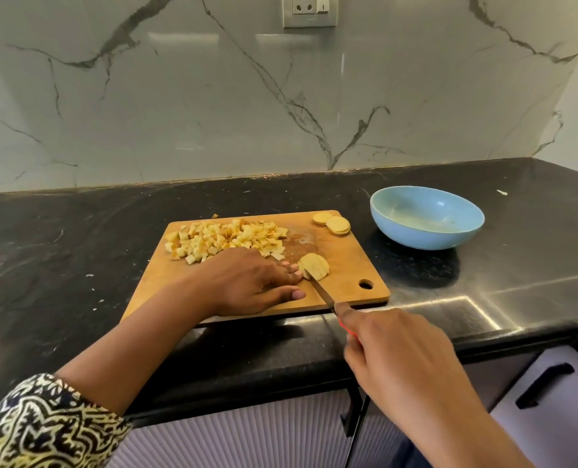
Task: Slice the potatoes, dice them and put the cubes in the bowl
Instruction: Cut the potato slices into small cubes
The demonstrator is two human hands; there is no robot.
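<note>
Steadies a small fanned stack of pale potato slices (314, 265) with the left hand (250, 282), palm down on the rectangular wooden cutting board (348, 285), fingers nearly straight and clasping nothing, tips touching the stack's left side. Grips a slim knife with a red handle (320, 291) in the right hand (399, 352), fingers wrapped round the handle, forefinger laid along the top, blade reaching forward from that hand to meet the stack just beside the left fingertips. Has a heap of yellow-white potato cubes (226, 239) just beyond the left hand's knuckles. Has two round potato slices (334, 223) overlapping at the board's far edge, well ahead of the right hand. Has a light blue ceramic bowl (416, 236) on the black stone bench (78, 248), beyond the right hand, near the board's right edge.
</note>
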